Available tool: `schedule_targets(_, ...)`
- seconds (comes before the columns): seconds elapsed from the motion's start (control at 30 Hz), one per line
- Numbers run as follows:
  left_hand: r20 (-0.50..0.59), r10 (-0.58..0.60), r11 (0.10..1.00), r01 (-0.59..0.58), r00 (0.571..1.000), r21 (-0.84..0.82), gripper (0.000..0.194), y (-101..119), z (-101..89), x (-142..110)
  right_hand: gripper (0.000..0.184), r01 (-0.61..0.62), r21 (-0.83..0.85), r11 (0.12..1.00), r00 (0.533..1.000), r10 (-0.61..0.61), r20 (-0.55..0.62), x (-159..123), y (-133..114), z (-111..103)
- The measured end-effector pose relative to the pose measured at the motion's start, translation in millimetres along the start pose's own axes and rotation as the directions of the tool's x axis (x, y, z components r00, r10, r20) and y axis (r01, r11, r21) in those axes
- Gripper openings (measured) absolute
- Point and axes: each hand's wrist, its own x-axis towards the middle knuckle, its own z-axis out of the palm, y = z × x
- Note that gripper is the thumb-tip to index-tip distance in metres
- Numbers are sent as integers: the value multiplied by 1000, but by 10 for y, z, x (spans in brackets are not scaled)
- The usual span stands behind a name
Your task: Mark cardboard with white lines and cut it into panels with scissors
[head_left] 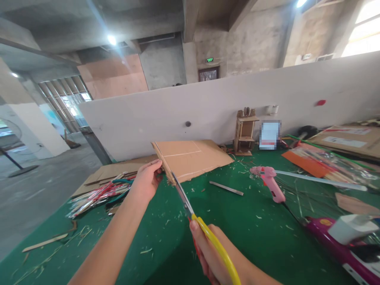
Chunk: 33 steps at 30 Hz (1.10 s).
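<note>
My left hand (148, 178) pinches the left edge of a brown cardboard sheet (190, 158), which is held up off the table at a slant. Pale lines run across the sheet's face. In my right hand (210, 249) is a pair of scissors (218, 247) with yellow and red handles. Their blades point away from me, and the tips meet the near left corner of the cardboard. Whether the blades are parted there is hard to make out. A flat grey metal strip (226, 188) lies on the green table (178, 253) to the right of the blades.
A pink glue gun (270, 182) with a long glue stick lies at the right, its cord leading towards a purple power strip (323, 233). Behind stands a small cardboard tower (246, 132). Wrapped sticks (95, 198) and teal-handled pliers (121, 182) are at left. A white partition (142, 118) borders the back.
</note>
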Motion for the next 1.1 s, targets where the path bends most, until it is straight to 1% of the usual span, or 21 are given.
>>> schedule_targets(0.07, 6, 13, 999, -13, 1000, 39, 28, -8, -16, 12, 68, -30, -21, 999, 999, 31, 10, -10, -17, 11)
schedule_targets(0.13, 8, 28, 995, -29, 1000, 97, 29, -3, -40, 25, 69, -51, -22, 998, 998, 50, -31, -30, -48, 27)
schedule_targets(0.2, 4, 49, 985, -49, 999, 168, 25, 15, -69, 35, 67, -25, -20, 999, 996, 23, -81, -58, -88, 44)
schedule_targets(0.23, 7, 74, 968, -74, 997, 238, 22, 27, -82, 37, 66, -3, -22, 1000, 996, 1, -92, -71, -108, 50)
schedule_targets(0.27, 19, 113, 936, -113, 993, 332, 22, 41, -95, 38, 64, 16, -26, 1000, 995, -18, -99, -83, -126, 54)
schedule_targets(0.3, 44, 161, 883, -164, 986, 440, 24, 56, -105, 37, 62, 27, -31, 999, 994, -30, -101, -93, -141, 56)
schedule_targets(0.37, 126, 248, 730, -271, 961, 628, 28, 82, -121, 32, 61, 19, -34, 999, 996, -22, -82, -103, -158, 51)
schedule_targets(0.4, 167, 272, 664, -310, 948, 681, 28, 93, -127, 28, 61, 2, -29, 1000, 998, -4, -64, -105, -161, 46)
schedule_targets(0.43, 194, 280, 628, -333, 940, 704, 28, 102, -132, 24, 61, -18, -20, 1000, 999, 17, -37, -103, -160, 38)
schedule_targets(0.47, 213, 276, 611, -342, 937, 714, 27, 109, -138, 20, 63, -37, -11, 999, 999, 37, -4, -97, -156, 29)
schedule_targets(0.57, 225, 232, 625, -322, 946, 711, 28, 117, -151, 3, 67, -80, 6, 997, 995, 79, 65, -54, -123, -7)
schedule_targets(0.73, 202, 181, 671, -271, 963, 691, 30, 114, -156, -21, 69, -15, 54, 998, 995, 10, 103, 65, -43, -67)
schedule_targets(0.83, 193, 150, 684, -242, 970, 688, 30, 110, -156, -20, 69, -26, 11, 1000, 996, 25, 87, 89, -44, -78)
schedule_targets(0.97, 179, 136, 706, -222, 974, 672, 30, 102, -146, -11, 66, -35, -69, 997, 997, 40, 73, 55, -113, -82)
schedule_targets(1.1, 172, 118, 728, -203, 978, 655, 27, 106, -134, -18, 64, -40, -102, 994, 997, 46, 59, 17, -169, -98)
